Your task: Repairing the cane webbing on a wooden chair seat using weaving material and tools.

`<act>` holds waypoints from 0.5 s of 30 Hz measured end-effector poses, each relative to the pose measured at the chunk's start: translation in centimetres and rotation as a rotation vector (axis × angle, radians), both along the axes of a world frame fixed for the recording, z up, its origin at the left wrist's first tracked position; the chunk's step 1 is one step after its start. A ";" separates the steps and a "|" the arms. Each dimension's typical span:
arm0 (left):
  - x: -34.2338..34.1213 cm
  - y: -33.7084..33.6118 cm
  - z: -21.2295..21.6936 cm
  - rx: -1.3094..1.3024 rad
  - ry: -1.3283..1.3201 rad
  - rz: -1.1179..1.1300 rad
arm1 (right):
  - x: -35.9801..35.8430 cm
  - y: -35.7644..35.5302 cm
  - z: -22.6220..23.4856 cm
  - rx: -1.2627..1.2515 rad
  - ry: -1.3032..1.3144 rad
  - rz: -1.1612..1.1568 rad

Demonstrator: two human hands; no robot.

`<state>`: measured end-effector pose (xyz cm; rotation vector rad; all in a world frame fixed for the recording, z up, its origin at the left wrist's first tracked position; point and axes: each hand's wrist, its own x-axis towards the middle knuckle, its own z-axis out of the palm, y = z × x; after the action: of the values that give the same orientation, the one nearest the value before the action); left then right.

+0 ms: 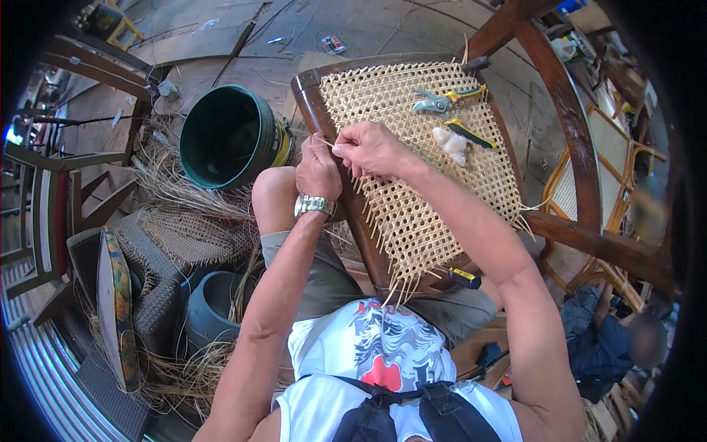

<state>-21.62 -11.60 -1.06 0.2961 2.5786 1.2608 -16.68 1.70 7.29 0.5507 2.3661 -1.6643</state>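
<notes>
Across my lap and in front of me lies a wooden chair seat frame (353, 210) with a woven cane panel (390, 92) in it. Loose cane ends stick out along the panel's left and near edges. At the left rail, my left hand (318, 171) is closed around a thin cane strand (328, 144). The thumb and fingers of my right hand (368, 149) pinch the same strand, close beside the left. On the weave rest pruning shears (442, 102) with yellow-and-black handles and a crumpled white cloth or plastic wad (451, 144).
Left of the seat stands a dark green bucket (264, 140), amid loose cane scraps (177, 180). A blue-grey container (213, 306) is nearer. A yellow-and-black tool (464, 278) lies at the seat's near edge. Chair frames (582, 162) stand right; another person (596, 331) is at lower right.
</notes>
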 end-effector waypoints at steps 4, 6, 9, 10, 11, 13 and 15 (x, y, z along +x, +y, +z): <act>-0.3 -0.8 3.2 -0.223 0.161 -0.259 | 3.6 0.9 4.8 -0.106 0.084 -0.041; 0.4 -2.0 5.7 -0.260 0.218 -0.234 | 8.9 2.0 8.8 -0.083 0.266 -0.080; 2.4 -3.2 8.6 -0.369 0.281 -0.181 | 23.4 3.2 16.2 -0.071 0.346 -0.316; 3.6 -3.2 9.0 -0.316 0.217 -0.270 | 26.8 3.6 17.2 -0.063 0.533 -0.329; 4.5 -3.2 9.6 -0.264 0.163 -0.358 | 30.0 4.1 17.6 -0.033 0.644 -0.362; 7.0 0.0 9.0 0.252 -0.292 -0.558 | 35.6 4.8 17.4 0.165 0.575 -0.548; 10.1 2.9 8.5 0.272 -0.481 -0.750 | 39.0 5.1 15.7 0.213 0.388 -0.701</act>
<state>-11.51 -8.67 7.47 0.8053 1.6435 1.1818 22.34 6.76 22.98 1.3296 2.8587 -1.9202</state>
